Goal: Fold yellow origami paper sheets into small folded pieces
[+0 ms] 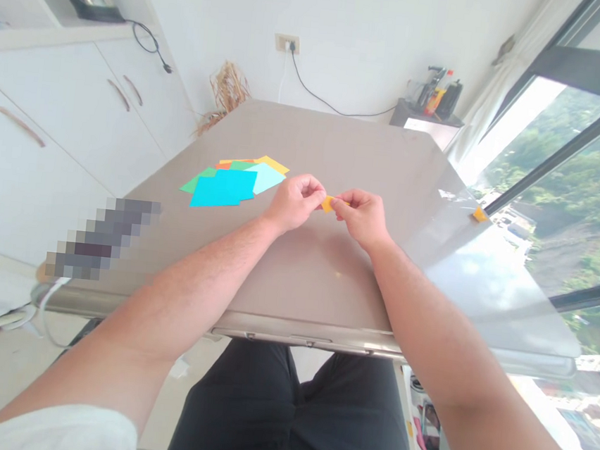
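My left hand [296, 200] and my right hand [363, 215] meet above the middle of the grey table [327, 270]. Both pinch a small folded piece of orange paper [328, 203] between their fingertips. Most of that paper is hidden by the fingers. To the left of my left hand lies a fanned pile of coloured paper squares [230, 181]: cyan on top, with green, pale blue, orange and yellow sheets under it.
A small orange scrap [479, 215] lies near the table's right edge. White cabinets [65, 131] stand on the left, a large window on the right. A wall socket with a cable [288, 43] and a small stand with bottles [433, 96] are behind the table.
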Demonstrator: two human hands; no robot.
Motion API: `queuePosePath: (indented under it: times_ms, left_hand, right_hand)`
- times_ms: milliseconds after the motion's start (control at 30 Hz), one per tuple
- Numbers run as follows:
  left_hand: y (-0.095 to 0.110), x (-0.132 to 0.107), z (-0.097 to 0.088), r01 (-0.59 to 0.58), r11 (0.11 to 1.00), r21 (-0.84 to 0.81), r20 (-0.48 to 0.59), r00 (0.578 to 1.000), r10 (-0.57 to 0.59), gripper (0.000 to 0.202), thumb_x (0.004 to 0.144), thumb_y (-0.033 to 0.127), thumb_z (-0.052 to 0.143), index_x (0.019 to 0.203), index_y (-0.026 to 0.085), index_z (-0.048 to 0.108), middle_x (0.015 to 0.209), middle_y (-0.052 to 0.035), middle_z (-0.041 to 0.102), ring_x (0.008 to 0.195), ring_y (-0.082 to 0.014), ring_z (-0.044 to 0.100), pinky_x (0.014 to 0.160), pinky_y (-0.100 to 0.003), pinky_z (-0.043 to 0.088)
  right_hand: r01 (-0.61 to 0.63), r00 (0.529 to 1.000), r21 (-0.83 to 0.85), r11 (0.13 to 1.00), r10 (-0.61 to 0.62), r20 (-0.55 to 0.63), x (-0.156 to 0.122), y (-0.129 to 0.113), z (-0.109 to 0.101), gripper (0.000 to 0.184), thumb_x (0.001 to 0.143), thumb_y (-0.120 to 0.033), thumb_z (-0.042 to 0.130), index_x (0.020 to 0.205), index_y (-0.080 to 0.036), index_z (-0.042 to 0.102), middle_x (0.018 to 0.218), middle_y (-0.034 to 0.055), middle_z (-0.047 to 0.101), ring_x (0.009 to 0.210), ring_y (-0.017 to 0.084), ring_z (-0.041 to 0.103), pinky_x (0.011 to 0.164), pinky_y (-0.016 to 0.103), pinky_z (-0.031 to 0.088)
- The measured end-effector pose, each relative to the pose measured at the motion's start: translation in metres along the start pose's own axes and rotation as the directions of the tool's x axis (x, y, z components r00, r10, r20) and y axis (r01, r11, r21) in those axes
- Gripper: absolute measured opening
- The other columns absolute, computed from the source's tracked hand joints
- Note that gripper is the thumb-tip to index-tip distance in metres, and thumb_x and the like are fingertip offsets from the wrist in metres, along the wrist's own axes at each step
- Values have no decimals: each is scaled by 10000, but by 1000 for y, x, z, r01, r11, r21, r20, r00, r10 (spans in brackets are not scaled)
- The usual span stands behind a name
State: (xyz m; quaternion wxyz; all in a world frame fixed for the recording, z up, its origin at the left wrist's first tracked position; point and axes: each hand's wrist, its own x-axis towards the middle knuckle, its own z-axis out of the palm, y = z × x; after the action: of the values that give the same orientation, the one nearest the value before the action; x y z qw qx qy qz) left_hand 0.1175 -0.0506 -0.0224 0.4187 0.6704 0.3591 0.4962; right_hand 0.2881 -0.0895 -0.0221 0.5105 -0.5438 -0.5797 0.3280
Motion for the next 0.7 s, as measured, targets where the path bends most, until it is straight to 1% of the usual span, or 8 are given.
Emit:
queuePosePath:
  times_ms: [133,233,400,467,600,700]
  left_hand:
    - [3,-2,-2,-56,991,123,46,998,51,142,788,321,736,769,188,691,770,-36,714,735,-175,655,693,-302,500]
    - [3,-2,-4,-72,983,171,31,997,68,165,785,345,741,744,188,709,750,-34,711,705,-167,617,675,-295,466]
    - [-1,1,-6,-53,986,160,-35,998,59,155,772,336,743,727,194,701,718,-21,697,665,-160,590,645,-288,442]
    - [-1,1,-7,-54,987,154,-29,998,59,151,780,336,735,735,195,704,725,-24,703,671,-163,599,642,-287,445]
    - [2,0,-6,-72,979,190,15,997,71,167,769,361,748,760,195,730,740,-25,715,680,-163,603,650,-283,453]
    - [1,0,-6,-76,977,199,-9,997,80,172,750,369,766,735,200,734,714,-17,701,659,-156,581,636,-278,442]
  right_hand:
    - [35,999,-17,999,-35,24,0,-4,-2,196,742,-388,762,680,-208,713,626,-6,621,584,121,489,544,278,388]
    - [1,1000,-18,1000,-1,31,0,-7,0,199,729,-393,772,679,-206,725,634,-1,632,595,126,499,552,281,402]
    - [-51,998,59,997,49,42,1,-5,0,190,737,-396,772,743,-209,736,690,10,677,626,140,573,598,291,468]
    - [-45,999,65,997,43,30,2,-4,-1,170,746,-372,757,715,-209,721,674,7,668,624,139,574,606,293,472]
    - [-12,1000,46,999,11,23,2,-6,-3,162,732,-354,764,682,-208,716,631,-3,640,618,137,553,593,292,455]
    - [-27,999,51,998,26,31,1,-6,-2,170,730,-372,772,714,-206,737,647,3,653,620,142,565,601,299,470]
